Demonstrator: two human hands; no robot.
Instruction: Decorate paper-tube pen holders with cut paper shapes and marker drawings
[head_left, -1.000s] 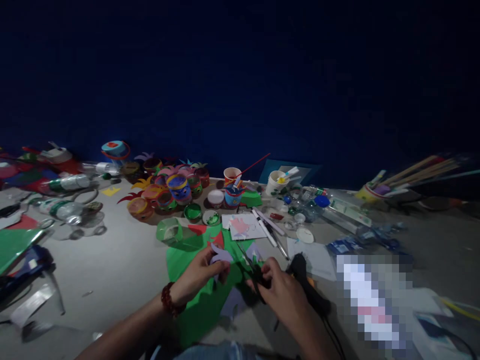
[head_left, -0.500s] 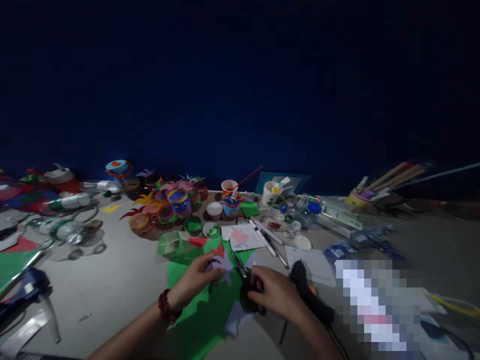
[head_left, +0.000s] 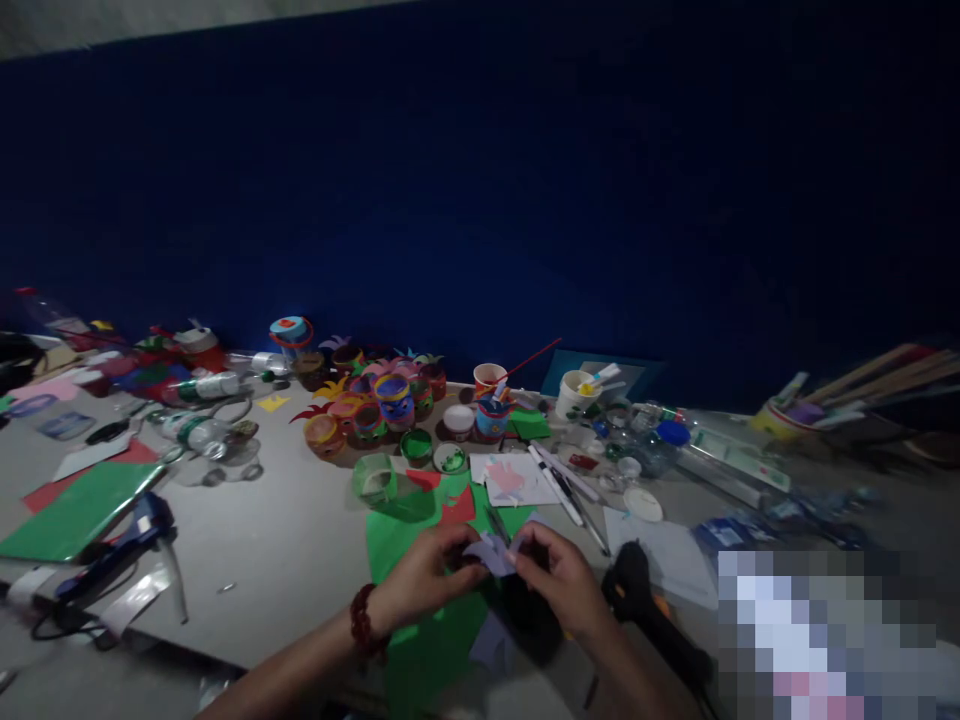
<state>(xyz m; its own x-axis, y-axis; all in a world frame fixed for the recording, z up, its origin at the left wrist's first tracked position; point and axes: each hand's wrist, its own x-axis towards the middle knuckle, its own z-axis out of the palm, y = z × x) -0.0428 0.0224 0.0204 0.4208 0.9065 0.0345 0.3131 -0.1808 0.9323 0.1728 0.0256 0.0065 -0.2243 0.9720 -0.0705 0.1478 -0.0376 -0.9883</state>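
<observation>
A small purple paper cutout (head_left: 492,554) with pointed tips is held up between my two hands. My left hand (head_left: 431,578), with a dark red bead bracelet at the wrist, pinches its left side. On the other side, my right hand (head_left: 561,578) grips the paper's right edge between thumb and fingers. Scissors (head_left: 496,522) lie beneath the hands, partly hidden and in shadow. Under them is a green paper sheet (head_left: 405,560). Another purple paper piece (head_left: 489,642) lies below the hands, and red paper scraps (head_left: 456,503) lie beyond them.
Decorated cups (head_left: 395,400) crowd the back, beside a clear green-tinted cup (head_left: 374,480). A black glue gun (head_left: 651,615) lies right of my right hand; a blue glue gun (head_left: 146,525) is at left. Markers (head_left: 556,487), plastic bottles (head_left: 199,432) and a stick-filled cup (head_left: 780,420) surround the work.
My right hand has let go of the scissors and now grips the purple cutout along with my left hand. The view has shifted, so the tabletop appears farther right.
</observation>
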